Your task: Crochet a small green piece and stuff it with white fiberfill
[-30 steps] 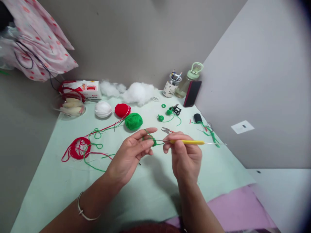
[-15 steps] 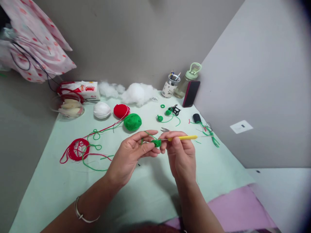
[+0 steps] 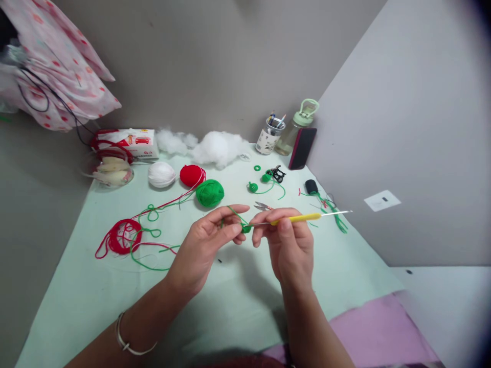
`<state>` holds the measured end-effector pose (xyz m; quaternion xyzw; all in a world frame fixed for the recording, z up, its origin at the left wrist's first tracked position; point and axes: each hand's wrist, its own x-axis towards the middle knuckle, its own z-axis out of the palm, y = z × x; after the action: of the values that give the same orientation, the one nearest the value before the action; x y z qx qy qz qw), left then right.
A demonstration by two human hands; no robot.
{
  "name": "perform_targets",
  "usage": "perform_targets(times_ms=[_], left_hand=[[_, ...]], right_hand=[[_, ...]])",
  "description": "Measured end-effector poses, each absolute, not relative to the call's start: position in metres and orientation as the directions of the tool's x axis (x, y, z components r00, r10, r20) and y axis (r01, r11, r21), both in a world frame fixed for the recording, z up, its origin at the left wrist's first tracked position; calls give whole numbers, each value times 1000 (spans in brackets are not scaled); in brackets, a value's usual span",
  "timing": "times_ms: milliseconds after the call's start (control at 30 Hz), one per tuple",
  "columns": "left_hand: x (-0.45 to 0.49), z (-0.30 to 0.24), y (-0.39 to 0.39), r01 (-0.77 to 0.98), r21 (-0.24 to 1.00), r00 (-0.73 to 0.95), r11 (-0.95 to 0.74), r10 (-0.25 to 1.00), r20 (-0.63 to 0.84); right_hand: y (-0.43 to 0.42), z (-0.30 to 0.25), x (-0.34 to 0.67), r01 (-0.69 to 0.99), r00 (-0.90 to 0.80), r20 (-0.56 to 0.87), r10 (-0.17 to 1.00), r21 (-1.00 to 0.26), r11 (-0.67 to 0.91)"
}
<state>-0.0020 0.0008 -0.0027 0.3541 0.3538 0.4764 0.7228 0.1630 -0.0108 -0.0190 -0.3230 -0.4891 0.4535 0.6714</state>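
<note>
My left hand (image 3: 209, 240) pinches a small green crochet piece (image 3: 246, 229) between thumb and fingers, and green yarn runs over its raised index finger. In my right hand (image 3: 289, 240) is a crochet hook (image 3: 297, 219) with a yellow handle and metal at both ends. The hook's left tip meets the top of the green piece; its other end points right. Behind my hands sits a green yarn ball (image 3: 209, 193), beside a red yarn ball (image 3: 192, 176) and a white yarn ball (image 3: 161, 175).
Loose red yarn (image 3: 125, 236) lies coiled at left. Small scissors (image 3: 263, 206) are just beyond my right hand. White stuffing (image 3: 218, 148), a pen cup (image 3: 269, 137), a bottle (image 3: 293, 130) and a phone (image 3: 303, 148) line the back. Small green balls (image 3: 252, 187) lie mid-table.
My right hand has shifted slightly right with the hook, whose shaft has drawn back from across the green piece to its edge. The left fingers have curled a little; the piece shows less.
</note>
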Motion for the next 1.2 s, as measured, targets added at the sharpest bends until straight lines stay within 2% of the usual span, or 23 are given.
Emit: perform_targets(times_ms=[167,333,433,533,600,667,733,800,867,933,1033,1100,1200], left_hand=[[-3,-7,-1,-365,912,244,189,964,-103],[-2,-1,-2,-199,977,130,74,990,-48],[-2,2,-3,-176,983,113,47,993,-27],[0,1,-5,-190,981,102,49,994,-30],[2,-2,-6,-231,970,96,77,994,-56],[4,-4,-6,-341,929,133,144,986,-104],[3,-6,-4,-470,838,242,278,953,-180],[1,-6,0,-547,726,347,416,902,-256],[-3,-4,3,-576,664,380,477,875,-300],[-5,-2,5,-580,681,349,446,892,-287],[-4,-1,4,-533,771,314,347,928,-201],[-2,-2,1,-501,812,311,300,938,-155],[2,-5,-2,-469,836,303,284,941,-150]], right_hand=[[-18,-20,164,-119,105,471,876,-869,481],[-23,-22,162,204,65,695,716,-712,672],[-22,-20,162,258,45,724,688,-674,692],[-21,-24,162,287,32,728,685,-663,691],[-21,-31,162,376,13,742,671,-625,684],[-22,-39,161,505,-2,772,636,-548,667],[-24,-43,160,597,-31,813,581,-451,663],[-23,-41,159,571,-18,818,575,-463,678],[-21,-34,159,412,96,754,650,-625,663],[-16,-26,160,166,217,621,753,-784,598],[-11,-20,159,-92,216,494,842,-848,522],[-10,-21,157,-74,179,505,844,-849,523],[-15,-25,153,123,150,588,795,-809,575]])
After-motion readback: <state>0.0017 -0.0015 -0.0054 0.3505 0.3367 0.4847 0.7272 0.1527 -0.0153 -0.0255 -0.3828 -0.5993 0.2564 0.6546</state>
